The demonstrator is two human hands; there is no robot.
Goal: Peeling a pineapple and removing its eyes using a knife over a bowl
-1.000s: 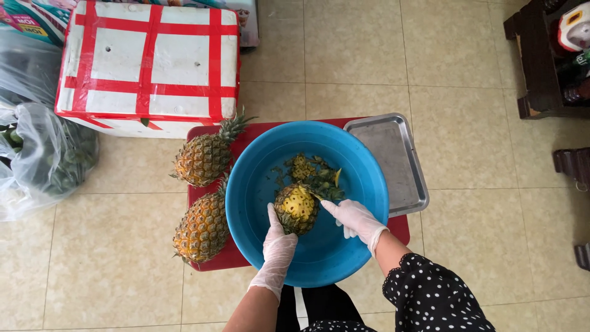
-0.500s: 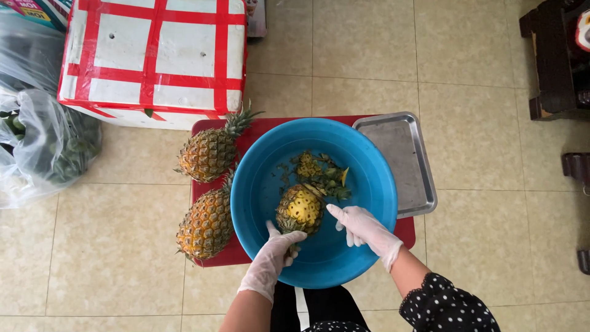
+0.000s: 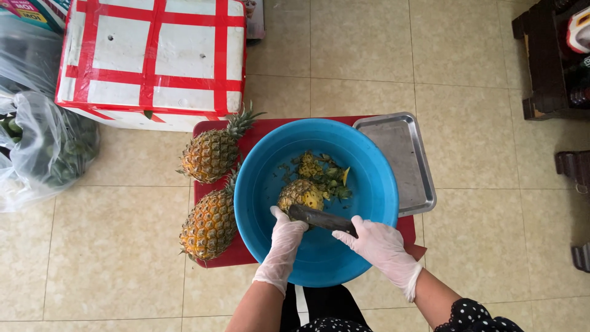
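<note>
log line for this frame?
left hand: holds pineapple | right hand: grips knife on it | blue basin: peelings

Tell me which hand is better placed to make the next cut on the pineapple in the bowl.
Right. The right hand already holds the knife, its blade lying across the pineapple in the blue bowl. The left hand is steadying the fruit.

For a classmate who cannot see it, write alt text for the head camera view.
Two gloved hands work a partly peeled pineapple in a blue basin: left hand steadies it, right hand lays a dark knife across it. Two whole pineapples and a steel tray flank the basin.
</note>
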